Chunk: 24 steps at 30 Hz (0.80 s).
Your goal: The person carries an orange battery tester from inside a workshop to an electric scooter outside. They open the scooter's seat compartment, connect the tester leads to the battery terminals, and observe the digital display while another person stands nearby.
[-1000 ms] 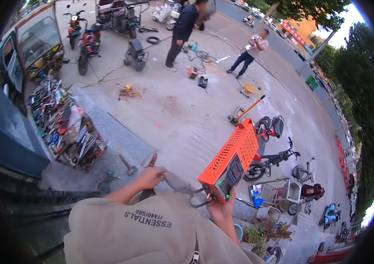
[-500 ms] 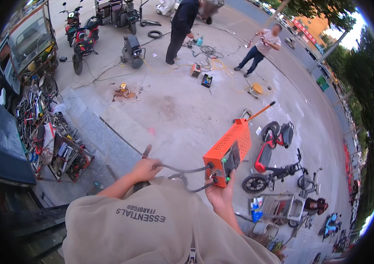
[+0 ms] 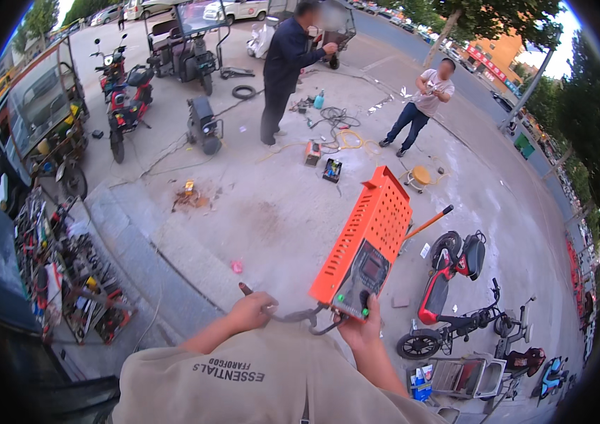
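My right hand [image 3: 361, 326] holds up an orange metal box [image 3: 367, 237] by its lower end, fingers underneath and thumb on the front. The box has perforated sides and a dark control panel with a small screen, a black knob and green fittings. Black cables [image 3: 300, 316] loop from its lower end toward my left hand [image 3: 250, 311]. That hand is closed around a dark reddish-brown rod-like handle [image 3: 245, 288], whose tip sticks up past the fingers. Most of the handle is hidden in the fist.
Ahead, a person in dark clothes [image 3: 282, 71] and one in a light shirt [image 3: 423, 95] stand near hoses and a toolbox [image 3: 331, 169]. A tool-filled rack [image 3: 77, 275] is on the left. A red-black electric bike [image 3: 448, 275] stands right, near an orange-handled jack [image 3: 427, 225].
The box has tilted so its panel and screen face me more. My view has tilted up, showing more background. The person in dark clothes now has a hand raised.
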Available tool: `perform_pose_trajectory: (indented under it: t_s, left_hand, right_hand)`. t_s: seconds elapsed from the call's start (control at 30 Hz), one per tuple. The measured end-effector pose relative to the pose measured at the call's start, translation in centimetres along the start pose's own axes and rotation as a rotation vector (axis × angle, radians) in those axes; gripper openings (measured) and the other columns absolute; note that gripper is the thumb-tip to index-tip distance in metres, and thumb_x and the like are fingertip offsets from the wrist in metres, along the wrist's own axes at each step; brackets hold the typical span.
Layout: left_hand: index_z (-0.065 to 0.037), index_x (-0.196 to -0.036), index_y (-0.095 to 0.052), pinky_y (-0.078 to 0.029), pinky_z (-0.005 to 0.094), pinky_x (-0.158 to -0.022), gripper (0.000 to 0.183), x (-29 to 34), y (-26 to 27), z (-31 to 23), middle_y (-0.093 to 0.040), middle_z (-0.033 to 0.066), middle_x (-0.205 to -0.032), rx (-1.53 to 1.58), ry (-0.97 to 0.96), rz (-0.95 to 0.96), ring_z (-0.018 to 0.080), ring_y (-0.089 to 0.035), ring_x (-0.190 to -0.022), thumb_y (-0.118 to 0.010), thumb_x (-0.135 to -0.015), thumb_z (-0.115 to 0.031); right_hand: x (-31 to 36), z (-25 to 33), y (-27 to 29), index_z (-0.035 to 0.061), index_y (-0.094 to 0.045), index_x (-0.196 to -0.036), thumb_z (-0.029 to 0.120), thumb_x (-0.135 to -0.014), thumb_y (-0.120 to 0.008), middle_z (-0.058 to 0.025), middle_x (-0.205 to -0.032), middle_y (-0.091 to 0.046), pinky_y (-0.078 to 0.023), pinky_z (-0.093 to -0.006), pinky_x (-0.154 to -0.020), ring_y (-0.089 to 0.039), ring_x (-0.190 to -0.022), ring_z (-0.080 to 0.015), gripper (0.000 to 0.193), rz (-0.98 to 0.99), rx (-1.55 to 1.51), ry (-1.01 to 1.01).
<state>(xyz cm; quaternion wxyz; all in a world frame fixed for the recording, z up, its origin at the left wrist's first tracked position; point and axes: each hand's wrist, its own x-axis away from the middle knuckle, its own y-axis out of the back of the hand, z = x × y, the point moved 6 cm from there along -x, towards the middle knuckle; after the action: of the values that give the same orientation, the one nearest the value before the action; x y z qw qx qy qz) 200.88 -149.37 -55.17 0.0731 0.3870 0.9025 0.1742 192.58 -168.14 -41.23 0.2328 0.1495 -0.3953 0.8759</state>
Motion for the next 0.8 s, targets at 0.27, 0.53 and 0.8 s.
perform_pose_trajectory:
  t_s: [0.27, 0.53, 0.8]
  left_hand:
    - [-0.008, -0.096, -0.064, -0.049, 0.0348, -0.072, 0.024, -12.3, -0.4, 5.1, -0.061, 0.0076, -0.088, -0.027, 0.037, -0.061, 0.0234, -0.062, -0.082, -0.071, -0.078, -0.021]
    - [-0.007, -0.090, -0.065, -0.049, 0.0342, -0.068, 0.018, -23.1, 1.9, 9.3, -0.063, 0.0072, -0.081, -0.173, -0.072, -0.239, 0.0240, -0.062, -0.075, -0.072, -0.076, -0.016]
    - [-0.010, -0.091, -0.065, -0.049, 0.0339, -0.071, 0.019, -35.5, -0.7, 13.9, -0.065, 0.0056, -0.083, -0.225, 0.013, -0.237, 0.0232, -0.062, -0.081, -0.073, -0.075, -0.018]
  right_hand:
    - [-11.8, 3.3, 4.2, 0.0091, -0.051, -0.122, 0.053, -0.088, -0.050, -0.0104, -0.107, -0.063, -0.050, -0.0367, -0.066, -0.061, -0.087, -0.0255, 0.056, -0.006, 0.043, 0.018]
    - [-26.1, 8.2, 8.2, 0.0093, -0.056, -0.120, 0.061, -0.087, -0.046, -0.0084, -0.110, -0.061, -0.047, -0.0289, -0.062, -0.057, -0.092, -0.0222, 0.062, -0.063, -0.056, 0.031]
    - [-37.8, 11.9, 13.4, 0.0100, -0.055, -0.121, 0.056, -0.085, -0.052, -0.0088, -0.111, -0.059, -0.048, -0.0266, -0.059, -0.056, -0.098, -0.0232, 0.058, -0.127, -0.214, -0.177]
